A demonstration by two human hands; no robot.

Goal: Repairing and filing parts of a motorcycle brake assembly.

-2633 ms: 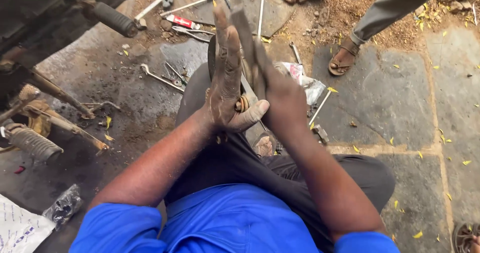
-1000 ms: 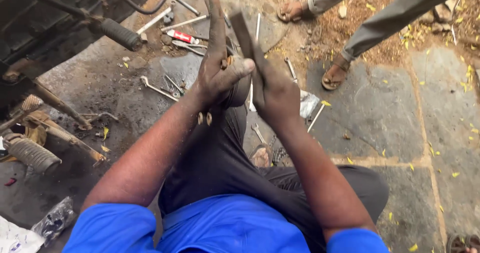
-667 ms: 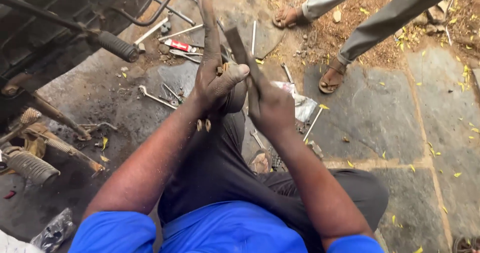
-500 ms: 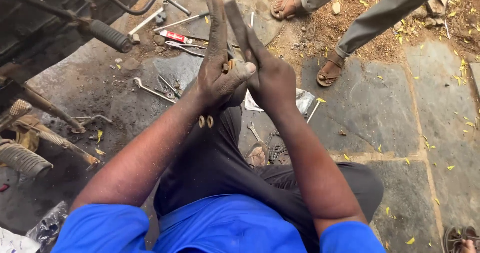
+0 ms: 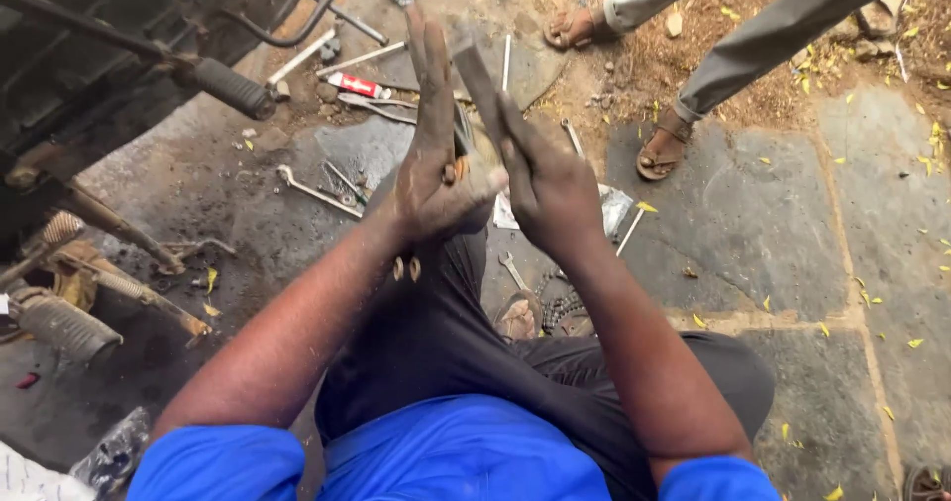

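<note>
Two hands: my left hand (image 5: 436,179) and right hand (image 5: 547,186) are raised palm to palm over my lap, both smeared with grease.
Fingers: my left fingers (image 5: 428,75) point up, pressed together and flat; the right fingers lie straight along the other side. I grip nothing by closing a fist.
Held part: a small brass-coloured round part (image 5: 458,171) sits between the palms, near my left thumb; how much of it is hidden I cannot tell.
Flat bar: a dark metal strip (image 5: 477,80) stands up between the fingertips, tilted slightly to the right.
Risk, slipping: oily palms give little hold, in my judgement; the part could squirt out and drop onto my dark trousers (image 5: 426,352) or the stone paving (image 5: 753,234).
Risk, pinching: the strip's edge lies against skin, so a hard squeeze could nick a finger.
Risk, loss: spanners (image 5: 315,190), a chain (image 5: 560,308) and loose screws lie just below, where a small fallen piece would be hard to find.
Bystander: a sandalled foot (image 5: 662,152) stands near the tools, well apart from my hands.
Machine: a footpeg (image 5: 230,87) juts out at upper left.
</note>
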